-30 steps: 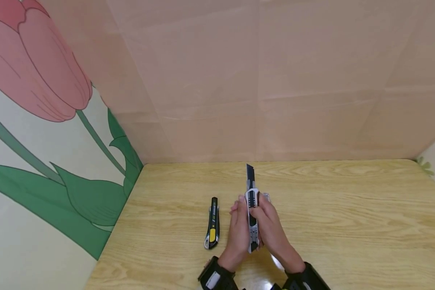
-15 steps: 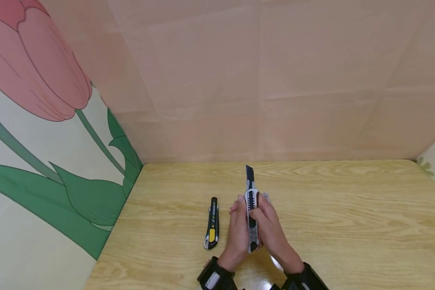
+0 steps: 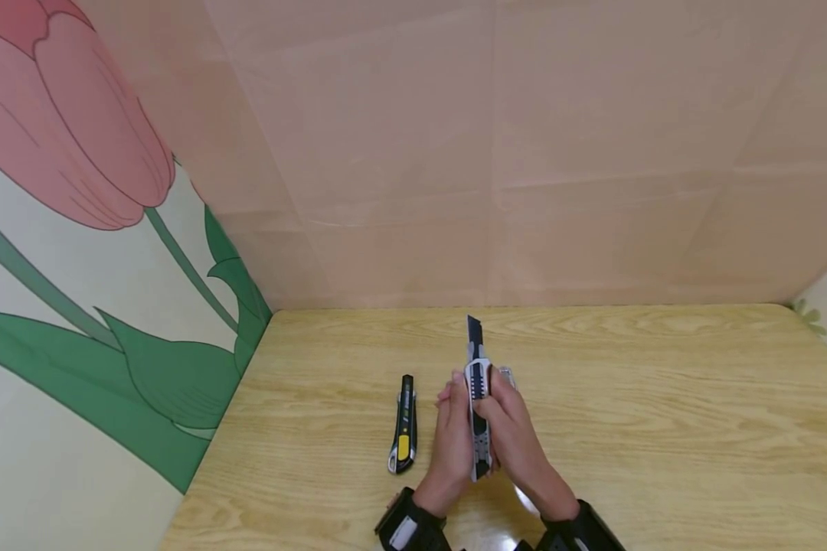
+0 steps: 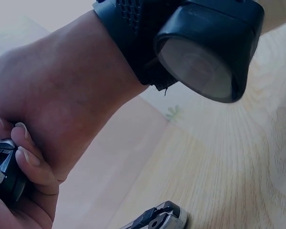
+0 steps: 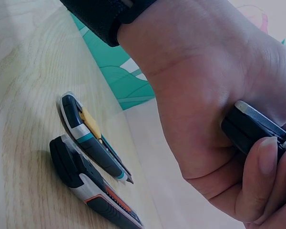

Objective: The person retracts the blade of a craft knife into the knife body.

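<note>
Both hands hold one silver-and-black utility knife (image 3: 480,419) upright in the head view, its dark snap-off blade (image 3: 475,330) out and pointing away from me. My left hand (image 3: 452,440) grips the left side, thumb laid along the handle. From the other side my right hand (image 3: 517,428) holds it, with the thumb over the slider channel. Curled fingers (image 5: 257,183) wrap its black butt end (image 5: 250,126) in the right wrist view. On the table to the left lies a black utility knife (image 3: 403,425) with a yellow slider.
The wooden table (image 3: 661,428) meets a pinkish sheet (image 3: 489,191) at its back edge. Behind the right fingers, a silver knife end (image 3: 508,373) peeks out. In the right wrist view, an orange-trimmed utility knife (image 5: 93,183) lies beside a yellow-slider one (image 5: 93,138).
The blade tip sits very slightly lower than a second ago. Both hands keep the same hold in the same place, and the knife on the left has not moved.
</note>
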A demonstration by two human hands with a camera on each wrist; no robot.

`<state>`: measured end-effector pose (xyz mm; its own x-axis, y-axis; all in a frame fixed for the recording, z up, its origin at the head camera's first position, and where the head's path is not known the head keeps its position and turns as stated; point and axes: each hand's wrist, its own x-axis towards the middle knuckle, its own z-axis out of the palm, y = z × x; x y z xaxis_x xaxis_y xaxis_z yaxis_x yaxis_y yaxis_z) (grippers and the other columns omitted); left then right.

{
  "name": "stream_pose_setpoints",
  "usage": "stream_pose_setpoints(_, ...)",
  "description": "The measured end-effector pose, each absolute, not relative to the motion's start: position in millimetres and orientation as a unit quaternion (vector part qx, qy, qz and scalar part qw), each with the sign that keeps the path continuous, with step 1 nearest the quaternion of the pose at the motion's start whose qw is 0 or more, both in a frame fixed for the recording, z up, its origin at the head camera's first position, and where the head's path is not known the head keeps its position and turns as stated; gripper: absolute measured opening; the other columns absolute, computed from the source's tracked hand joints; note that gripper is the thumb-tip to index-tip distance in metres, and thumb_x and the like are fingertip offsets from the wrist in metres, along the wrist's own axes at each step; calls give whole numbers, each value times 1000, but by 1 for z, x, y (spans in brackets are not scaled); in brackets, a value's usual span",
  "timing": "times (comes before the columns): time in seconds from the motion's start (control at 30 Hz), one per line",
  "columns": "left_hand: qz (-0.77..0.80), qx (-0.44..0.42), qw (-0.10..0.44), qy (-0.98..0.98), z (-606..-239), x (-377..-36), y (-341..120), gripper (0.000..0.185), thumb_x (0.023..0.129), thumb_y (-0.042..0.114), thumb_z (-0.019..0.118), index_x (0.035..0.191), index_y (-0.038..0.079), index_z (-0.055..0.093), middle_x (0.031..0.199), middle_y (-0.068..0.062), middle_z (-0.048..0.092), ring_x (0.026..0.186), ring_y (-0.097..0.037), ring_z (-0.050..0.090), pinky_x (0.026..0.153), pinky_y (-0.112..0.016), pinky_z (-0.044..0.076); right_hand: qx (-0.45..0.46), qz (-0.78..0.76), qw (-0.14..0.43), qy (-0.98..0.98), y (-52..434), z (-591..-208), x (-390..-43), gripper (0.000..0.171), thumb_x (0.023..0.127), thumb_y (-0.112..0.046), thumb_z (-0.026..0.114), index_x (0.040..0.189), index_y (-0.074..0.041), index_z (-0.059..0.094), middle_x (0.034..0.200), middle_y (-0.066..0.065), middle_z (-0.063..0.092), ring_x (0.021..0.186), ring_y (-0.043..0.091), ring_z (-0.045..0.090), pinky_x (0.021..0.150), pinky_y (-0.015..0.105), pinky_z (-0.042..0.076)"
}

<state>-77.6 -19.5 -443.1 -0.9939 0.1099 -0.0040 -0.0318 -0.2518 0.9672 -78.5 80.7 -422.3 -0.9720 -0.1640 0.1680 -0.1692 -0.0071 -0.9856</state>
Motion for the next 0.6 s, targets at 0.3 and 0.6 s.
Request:
stream_pose_setpoints(0.3,793,44,46,605,-443,-78,-20,58,112,53,20,135,19,61,96,-4,60,78,-14,57,61,-20,49,139,705,7,-695,83,-421,-79,33,95,4,38,122,1,56,108,13,71,101,27,61,86,25,47)
stream_pose_setpoints(0.6,791,53,53,607,-442,-77,-22,57,112,52,19,138,20,59,96,-4,58,80,-14,56,64,-21,48,144,700,3,-699,82,-422,-79,35,94,4,38,123,-2,57,109,10,71,101,31,59,85,26,47)
